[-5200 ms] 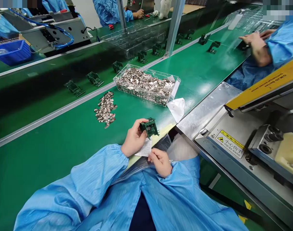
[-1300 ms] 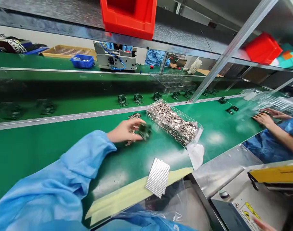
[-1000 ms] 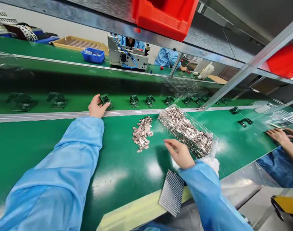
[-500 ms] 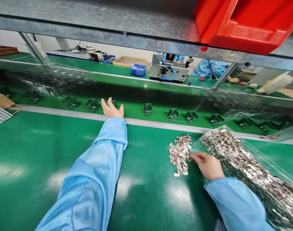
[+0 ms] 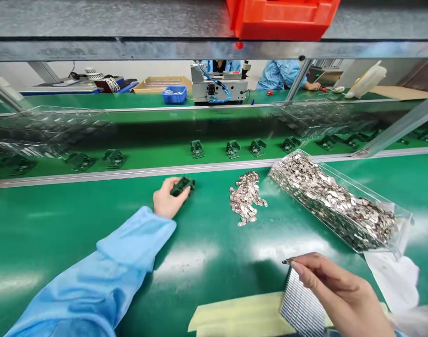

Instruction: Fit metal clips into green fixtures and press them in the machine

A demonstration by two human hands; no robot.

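My left hand (image 5: 165, 202) is closed around a small green circuit board (image 5: 180, 186), held just over the green bench on the near side of the metal rail. At the lower right, my right hand (image 5: 345, 290) pinches a small metal piece (image 5: 286, 261) between thumb and index finger. Below that pinch stands a grey-and-white ribbed block (image 5: 301, 304), partly covered by the hand. A loose pile of flat silvery metal pieces (image 5: 245, 197) lies between my hands. Beyond it, a clear plastic tray (image 5: 404, 225) is heaped with similar pieces.
More circuit boards (image 5: 197, 149) sit spaced out along the green belt (image 5: 158, 157) behind the rail (image 5: 143, 173). Yellow paper (image 5: 235, 316) lies at the front. A shelf with a red bin (image 5: 280, 21) hangs overhead. Across the bench, co-workers in blue sleeves (image 5: 279, 75) sit near a machine (image 5: 219, 89).
My left hand has come back from the belt with a circuit board in it. From the pile, my right hand has moved toward me with a metal piece. The view has shifted.
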